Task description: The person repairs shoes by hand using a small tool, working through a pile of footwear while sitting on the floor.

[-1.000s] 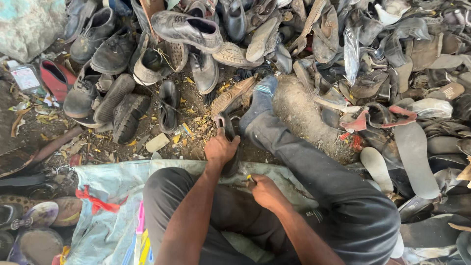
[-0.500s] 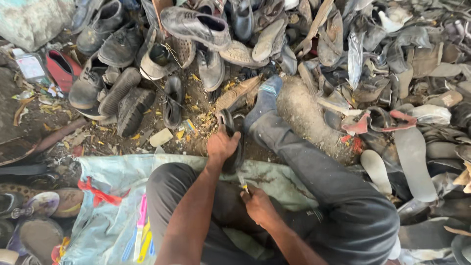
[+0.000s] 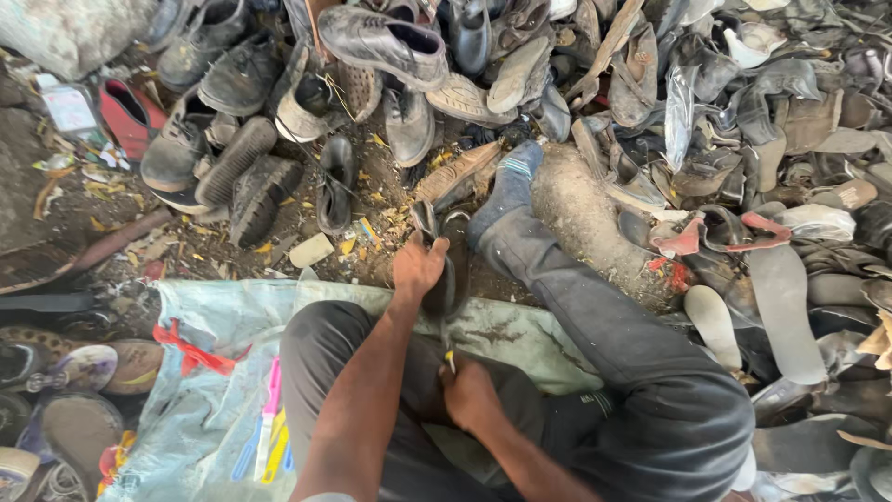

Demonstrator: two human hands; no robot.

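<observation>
The ground here is packed dirt (image 3: 111, 232), brown and gritty, strewn with yellow scraps and flecks of cut material. A pale blue woven sack (image 3: 223, 372), creased and stained, is spread flat under the seated person, with a strip of red cloth (image 3: 190, 353) knotted on it and some pink, yellow and blue plastic sticks (image 3: 269, 432) lying along it. All around, a heap of worn shoes (image 3: 650, 112) rises: cracked leather uppers, ridged rubber soles turned up, grey with dust. A black lace-up shoe (image 3: 381, 42) sits on top of the pile, and a red slipper (image 3: 130, 116) lies off to the side near a flat white packet (image 3: 67, 107). Loose insoles (image 3: 785, 311), smooth and oval, lie by the outstretched leg, which wears dark grey trousers and a blue sock (image 3: 511, 191).

The left hand (image 3: 416, 270) is closed around the upper end of a dark shoe piece (image 3: 451, 270), a narrow, curved, black leathery thing held upright between the knees, just beyond the sack's edge. The right hand (image 3: 469, 395) is curled tight around a small tool (image 3: 450, 358), of which only a thin yellowish tip shows above the fist, touching the lower end of the piece. What kind of tool it is, I cannot tell from here.
</observation>
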